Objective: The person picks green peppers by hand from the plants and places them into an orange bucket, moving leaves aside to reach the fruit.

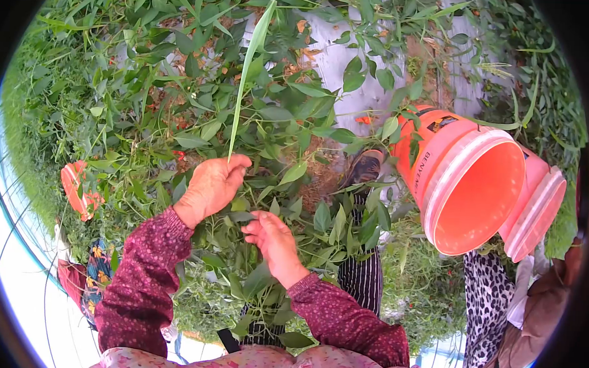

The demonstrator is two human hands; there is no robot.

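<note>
Among leafy green plants (290,112), my left hand (211,187) has its fingers curled closed. A long grass blade (248,72) runs down to its fingertips; what lies inside the fingers is hidden. Lower and to the right, my right hand (276,243) bends its fingers together, thumb and fingertips right at a dark green leaf (241,216). Leafy stems (240,260) stand below and between the two hands. A small red pod-like spot (179,155) shows in the foliage just left of my left hand.
A large orange bucket (416,149) tilts with its mouth toward me at right, beside a second pinkish bucket (534,205). Another orange container (80,189) sits in the plants at left. Pale ground sheeting (350,63) shows behind. At right, a person's leopard-print clothing (488,307) is visible.
</note>
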